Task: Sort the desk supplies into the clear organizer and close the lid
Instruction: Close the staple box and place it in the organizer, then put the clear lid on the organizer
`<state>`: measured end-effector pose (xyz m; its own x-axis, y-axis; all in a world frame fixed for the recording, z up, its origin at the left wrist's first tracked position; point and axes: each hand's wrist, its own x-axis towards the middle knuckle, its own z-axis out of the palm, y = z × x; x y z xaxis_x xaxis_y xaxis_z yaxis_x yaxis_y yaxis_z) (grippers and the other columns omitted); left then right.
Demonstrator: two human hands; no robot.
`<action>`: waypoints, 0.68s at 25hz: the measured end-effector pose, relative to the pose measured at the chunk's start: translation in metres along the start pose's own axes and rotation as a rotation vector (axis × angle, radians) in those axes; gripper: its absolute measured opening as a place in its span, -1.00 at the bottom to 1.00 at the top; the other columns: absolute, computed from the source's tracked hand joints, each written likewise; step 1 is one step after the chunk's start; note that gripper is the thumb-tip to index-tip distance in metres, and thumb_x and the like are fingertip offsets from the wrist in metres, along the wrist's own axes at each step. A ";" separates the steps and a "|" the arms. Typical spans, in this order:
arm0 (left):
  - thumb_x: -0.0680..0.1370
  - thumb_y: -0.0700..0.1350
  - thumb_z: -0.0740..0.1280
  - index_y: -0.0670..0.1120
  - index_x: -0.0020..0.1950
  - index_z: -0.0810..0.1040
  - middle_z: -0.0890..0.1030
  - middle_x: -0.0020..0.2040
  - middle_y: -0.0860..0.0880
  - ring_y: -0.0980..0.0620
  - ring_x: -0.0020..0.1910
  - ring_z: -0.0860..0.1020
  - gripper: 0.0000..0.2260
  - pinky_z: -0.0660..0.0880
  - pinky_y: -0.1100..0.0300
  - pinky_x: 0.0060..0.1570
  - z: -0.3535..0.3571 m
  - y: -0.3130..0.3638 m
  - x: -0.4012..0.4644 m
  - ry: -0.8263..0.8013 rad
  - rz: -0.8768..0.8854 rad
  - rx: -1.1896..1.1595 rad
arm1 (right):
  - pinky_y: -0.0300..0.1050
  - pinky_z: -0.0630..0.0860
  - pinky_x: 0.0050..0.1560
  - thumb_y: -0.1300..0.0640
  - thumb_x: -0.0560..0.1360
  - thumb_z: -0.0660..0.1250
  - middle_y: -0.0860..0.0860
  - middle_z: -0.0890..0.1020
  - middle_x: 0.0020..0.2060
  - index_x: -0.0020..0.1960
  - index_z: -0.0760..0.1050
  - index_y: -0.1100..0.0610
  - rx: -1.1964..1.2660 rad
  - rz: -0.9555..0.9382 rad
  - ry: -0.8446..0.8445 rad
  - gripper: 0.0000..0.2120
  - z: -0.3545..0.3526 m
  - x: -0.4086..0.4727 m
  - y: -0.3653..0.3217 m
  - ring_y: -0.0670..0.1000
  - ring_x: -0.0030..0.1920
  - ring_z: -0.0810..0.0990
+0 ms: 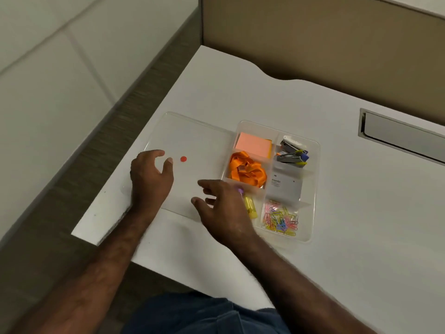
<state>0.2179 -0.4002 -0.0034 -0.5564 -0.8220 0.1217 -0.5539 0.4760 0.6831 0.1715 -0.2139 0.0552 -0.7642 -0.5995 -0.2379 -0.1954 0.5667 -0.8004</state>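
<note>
A clear organizer [313,189] sits on the white desk, its clear lid [192,131] lying flat and open to its left, with a small red dot [183,159] on it. The compartments hold an orange sticky-note pad [252,143], an orange lanyard [246,168], small staplers [292,153], a white card box [284,186], coloured paper clips [280,219] and a yellow highlighter [250,207]. My left hand [150,179] rests over the lid's left part, fingers loosely curved, holding nothing. My right hand [222,208] hovers at the lid's near right corner, fingers spread, partly covering the highlighter.
The desk's left edge [106,201] runs close beside the lid, with floor beyond. A metal cable slot [399,133] is set in the desk at the right. A tan partition [313,44] stands behind the desk.
</note>
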 end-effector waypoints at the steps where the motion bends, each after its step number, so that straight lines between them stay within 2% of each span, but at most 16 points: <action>1: 0.60 0.02 0.42 -0.11 0.31 0.59 0.62 0.31 -0.14 -0.14 0.32 0.54 -0.67 0.53 -0.11 0.28 -0.005 -0.007 -0.001 0.001 -0.031 0.041 | -0.05 0.63 0.24 -0.09 0.57 0.44 -0.11 0.53 0.42 0.45 0.46 -0.09 -0.024 0.010 -0.040 -0.52 0.013 -0.005 -0.002 -0.07 0.29 0.60; 3: 0.60 0.04 0.42 -0.12 0.37 0.55 0.58 0.37 -0.15 -0.17 0.38 0.50 -0.60 0.48 -0.17 0.34 -0.013 -0.020 -0.004 -0.004 -0.111 0.110 | 0.03 0.48 0.44 -0.15 0.58 0.39 -0.13 0.36 0.56 0.53 0.35 -0.13 -0.074 0.041 -0.116 -0.45 0.035 -0.014 -0.002 -0.01 0.48 0.44; 5: 0.60 0.07 0.41 -0.13 0.44 0.49 0.52 0.43 -0.17 -0.19 0.43 0.45 -0.52 0.45 -0.21 0.39 -0.018 -0.031 -0.008 -0.039 -0.193 0.154 | 0.01 0.32 0.51 -0.19 0.60 0.35 -0.12 0.15 0.65 0.61 0.22 -0.14 -0.127 0.066 -0.165 -0.36 0.050 -0.022 0.003 0.02 0.61 0.24; 10: 0.61 0.13 0.38 -0.15 0.57 0.34 0.41 0.55 -0.19 -0.23 0.52 0.38 -0.38 0.39 -0.22 0.46 -0.025 -0.049 -0.021 -0.131 -0.248 0.225 | 0.06 0.06 0.59 -0.28 0.58 0.31 -0.07 -0.27 0.67 0.68 -0.08 -0.11 -0.231 0.118 -0.213 -0.15 0.075 -0.036 0.016 0.07 0.68 -0.18; 13: 0.62 0.13 0.37 -0.15 0.55 0.37 0.43 0.53 -0.19 -0.23 0.51 0.40 -0.41 0.37 -0.19 0.44 -0.027 -0.050 -0.028 -0.130 -0.226 0.269 | 0.06 -0.03 0.59 -0.30 0.56 0.31 -0.05 -0.32 0.65 0.68 -0.15 -0.08 -0.273 0.149 -0.246 -0.09 0.081 -0.039 0.021 0.07 0.66 -0.29; 17: 0.63 0.08 0.36 -0.16 0.48 0.46 0.53 0.43 -0.21 -0.24 0.43 0.47 -0.50 0.42 -0.20 0.39 -0.035 -0.052 -0.024 -0.074 -0.253 0.257 | 0.11 -0.07 0.57 -0.30 0.57 0.31 -0.05 -0.30 0.66 0.67 -0.10 -0.12 -0.297 0.117 -0.274 -0.14 0.085 -0.042 0.021 0.07 0.63 -0.37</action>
<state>0.2814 -0.4161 -0.0169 -0.4203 -0.9032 -0.0867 -0.8117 0.3315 0.4809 0.2513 -0.2248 0.0019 -0.6079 -0.6272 -0.4870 -0.3164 0.7538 -0.5759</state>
